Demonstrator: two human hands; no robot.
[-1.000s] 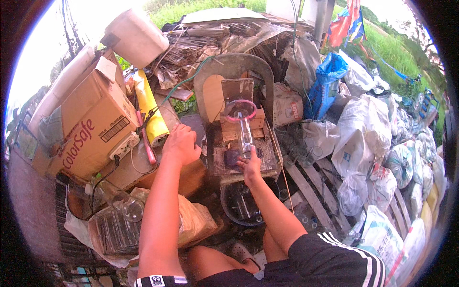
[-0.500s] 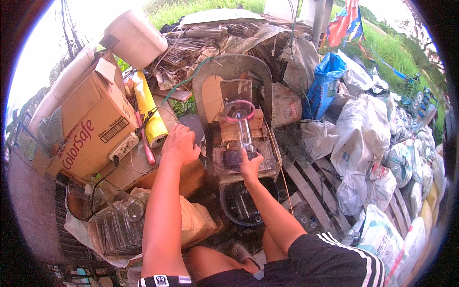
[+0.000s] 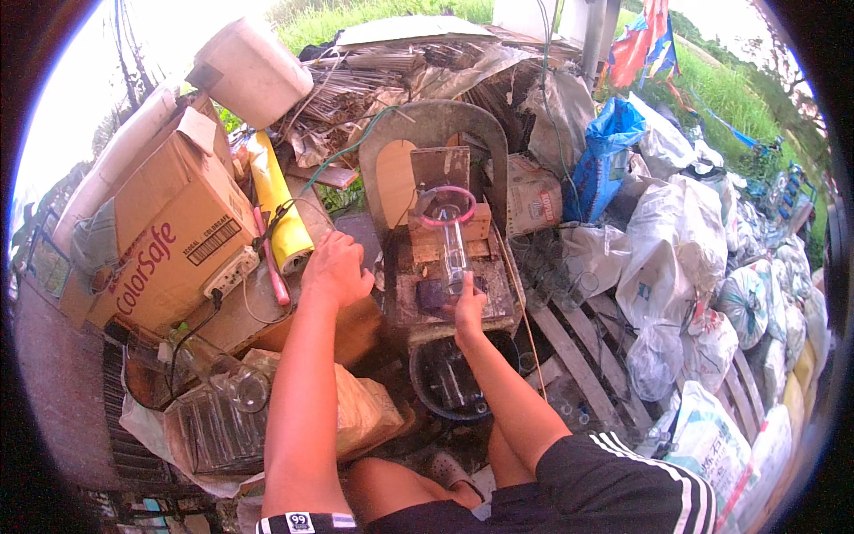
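A big heap of crumpled white plastic sacks (image 3: 676,236) fills the place well to the right of the right fingers. Left beyond the left fingers stands a brown cardboard box (image 3: 182,227) with smooth, flat walls. A grey arched chair back (image 3: 494,147) rises beyond both hands. Past the left fingers are a whitish round bucket (image 3: 253,76), tilted, and a glossy yellow roll (image 3: 280,209). A crumpled brown paper package (image 3: 369,400) lies closer to the body, partly covered by the left forearm; a round black basin (image 3: 436,378) sits below the right fingers. The left hand (image 3: 336,270) has its fingers bent and near together; whether they grip something, I cannot tell. The right hand (image 3: 467,307) has thumb and fingers clamped on the near end of a clear, slender glass vessel (image 3: 453,247), which points away from them. A dark purple block (image 3: 434,298) is just beside these fingers, at their left. A thin pink ring (image 3: 471,212) surrounds the vessel's far end; touching or not, I cannot tell.
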